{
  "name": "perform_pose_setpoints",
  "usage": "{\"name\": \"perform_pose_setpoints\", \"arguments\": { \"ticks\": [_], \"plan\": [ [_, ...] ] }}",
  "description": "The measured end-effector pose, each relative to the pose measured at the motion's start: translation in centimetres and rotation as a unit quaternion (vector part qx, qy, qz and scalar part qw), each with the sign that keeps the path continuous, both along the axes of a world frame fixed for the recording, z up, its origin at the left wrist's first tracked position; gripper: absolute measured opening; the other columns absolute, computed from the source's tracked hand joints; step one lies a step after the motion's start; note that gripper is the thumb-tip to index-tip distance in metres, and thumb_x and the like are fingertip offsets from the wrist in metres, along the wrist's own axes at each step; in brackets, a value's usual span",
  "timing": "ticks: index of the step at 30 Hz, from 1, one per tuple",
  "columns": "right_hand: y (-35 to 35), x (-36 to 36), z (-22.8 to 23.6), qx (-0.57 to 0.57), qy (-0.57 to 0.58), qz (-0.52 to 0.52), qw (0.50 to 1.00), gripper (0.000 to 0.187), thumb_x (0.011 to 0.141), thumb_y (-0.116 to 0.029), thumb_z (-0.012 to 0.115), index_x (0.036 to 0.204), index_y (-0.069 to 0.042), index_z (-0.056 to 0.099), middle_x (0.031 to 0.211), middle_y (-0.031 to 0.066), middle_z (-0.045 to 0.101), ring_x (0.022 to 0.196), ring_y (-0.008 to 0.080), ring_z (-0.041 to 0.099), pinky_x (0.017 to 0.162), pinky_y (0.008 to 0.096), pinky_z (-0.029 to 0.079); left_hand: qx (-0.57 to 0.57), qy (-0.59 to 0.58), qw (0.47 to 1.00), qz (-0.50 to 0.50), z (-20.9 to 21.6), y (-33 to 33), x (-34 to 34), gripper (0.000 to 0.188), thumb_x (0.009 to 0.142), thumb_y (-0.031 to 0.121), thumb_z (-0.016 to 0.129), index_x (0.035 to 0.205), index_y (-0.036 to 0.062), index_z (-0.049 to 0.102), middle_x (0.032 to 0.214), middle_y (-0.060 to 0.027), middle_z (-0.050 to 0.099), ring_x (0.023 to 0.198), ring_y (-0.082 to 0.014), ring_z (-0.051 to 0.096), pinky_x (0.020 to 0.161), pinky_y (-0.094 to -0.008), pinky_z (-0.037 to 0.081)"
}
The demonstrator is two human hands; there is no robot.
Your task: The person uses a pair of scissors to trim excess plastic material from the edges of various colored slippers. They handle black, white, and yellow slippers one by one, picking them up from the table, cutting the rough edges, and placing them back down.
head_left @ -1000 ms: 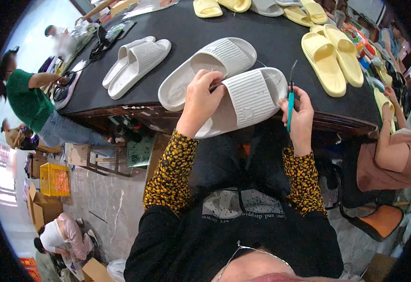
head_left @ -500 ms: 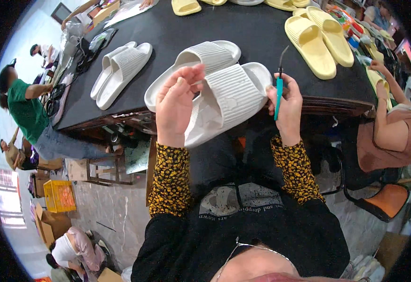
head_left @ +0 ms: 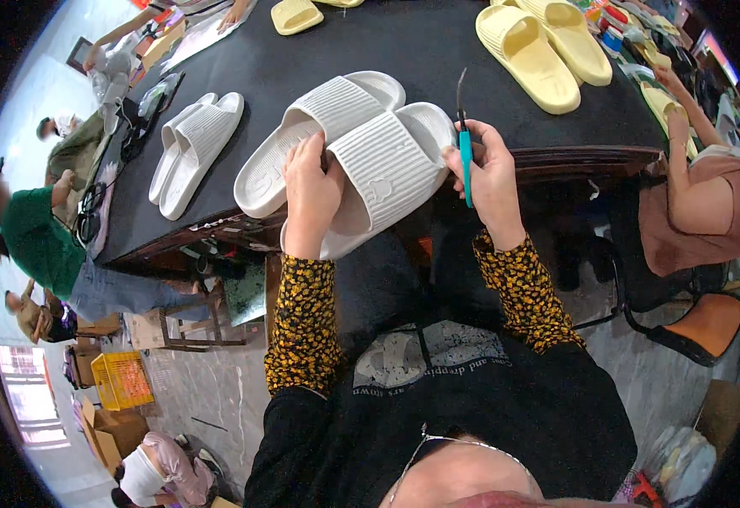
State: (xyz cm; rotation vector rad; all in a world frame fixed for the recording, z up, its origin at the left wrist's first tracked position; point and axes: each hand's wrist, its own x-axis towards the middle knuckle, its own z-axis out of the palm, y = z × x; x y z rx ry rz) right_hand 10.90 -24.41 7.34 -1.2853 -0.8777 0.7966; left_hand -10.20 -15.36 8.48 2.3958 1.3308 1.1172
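Observation:
A light grey slide sandal (head_left: 387,173) with a ribbed strap overhangs the near table edge, tilted, its small raised emblem facing me. My left hand (head_left: 312,199) is closed at its foot opening, fingers and thumb beside the strap's edge. In my right hand (head_left: 493,182) is a teal-handled tool (head_left: 466,169) with a thin, dark, curved tip pointing away from me. The right thumb also touches the far end of the same slide. Just behind lies a second grey slide (head_left: 327,106), partly covered by the nearer one.
On the dark table (head_left: 412,42) another grey pair (head_left: 200,140) lies at left, and yellow slides (head_left: 526,63) lie at far right. Co-workers sit or stand on both sides, one in a green shirt (head_left: 44,233). An orange-seated chair (head_left: 704,326) stands at right.
My left hand has come down from above the slide onto its foot opening. The right hand keeps the tool beside the slide's end. The whole view has shifted slightly.

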Motion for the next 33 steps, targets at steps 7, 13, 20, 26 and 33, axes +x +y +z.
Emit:
{"name": "perform_pose_setpoints", "arguments": {
  "ticks": [7, 13, 20, 26, 33],
  "plan": [
    [-2.1, 0.6, -1.5, 0.045, -0.077, 0.027, 0.996, 0.044, 0.082, -0.008, 0.071, 0.12, 0.0, 0.051, 0.082, 0.0036, 0.06, 0.068, 0.0054, 0.055, 0.059, 0.0201, 0.045, 0.095, -0.015, 0.995, 0.01, -0.7, -1.2, -0.6, 0.022, 0.076, -0.002, 0.057, 0.098, -0.0023, 0.061, 0.094, -0.0169, 0.063, 0.09, -0.0374, 0.053, 0.082, -0.0439, 0.041],
    [-5.5, 0.5, -0.7, -0.027, -0.175, 0.139, 0.974, 0.05, 0.076, -0.012, 0.075, 0.119, -0.004, 0.05, 0.089, 0.0116, 0.062, 0.078, 0.0159, 0.061, 0.072, 0.0308, 0.051, 0.149, -0.033, 0.987, 0.045, -0.3, -3.7, -1.5, 0.027, 0.072, -0.005, 0.057, 0.098, -0.0039, 0.06, 0.096, -0.0176, 0.062, 0.092, -0.038, 0.053, 0.084, -0.0441, 0.041],
    [-6.0, -0.3, -1.6, -0.054, -0.231, 0.169, 0.957, 0.052, 0.074, -0.016, 0.076, 0.118, -0.004, 0.05, 0.102, 0.0164, 0.06, 0.082, 0.0233, 0.065, 0.073, 0.0344, 0.054, 0.182, 0.017, 0.981, 0.068, -0.6, -4.6, -3.2, 0.026, 0.07, -0.006, 0.058, 0.096, -0.0047, 0.06, 0.096, -0.018, 0.061, 0.092, -0.0389, 0.053, 0.084, -0.0453, 0.04],
    [-6.0, -0.7, -1.3, -0.018, -0.242, 0.169, 0.955, 0.047, 0.076, -0.016, 0.075, 0.114, -0.003, 0.052, 0.1, 0.0171, 0.062, 0.078, 0.0247, 0.067, 0.07, 0.0345, 0.054, 0.195, 0.034, 0.978, 0.062, -0.9, -5.2, -3.2, 0.028, 0.068, -0.007, 0.058, 0.095, -0.0028, 0.061, 0.099, -0.0159, 0.062, 0.093, -0.0356, 0.053, 0.084, -0.0428, 0.04],
    [-5.7, -0.8, -1.2, 0.016, -0.271, 0.146, 0.951, 0.042, 0.076, -0.017, 0.076, 0.107, -0.002, 0.053, 0.085, 0.0165, 0.065, 0.073, 0.0258, 0.068, 0.065, 0.0345, 0.053, 0.197, 0.047, 0.978, 0.056, -1.2, -5.4, -3.4, 0.027, 0.066, -0.007, 0.059, 0.093, -0.0019, 0.06, 0.1, -0.0153, 0.063, 0.092, -0.035, 0.054, 0.084, -0.0429, 0.04]
  ]
}}
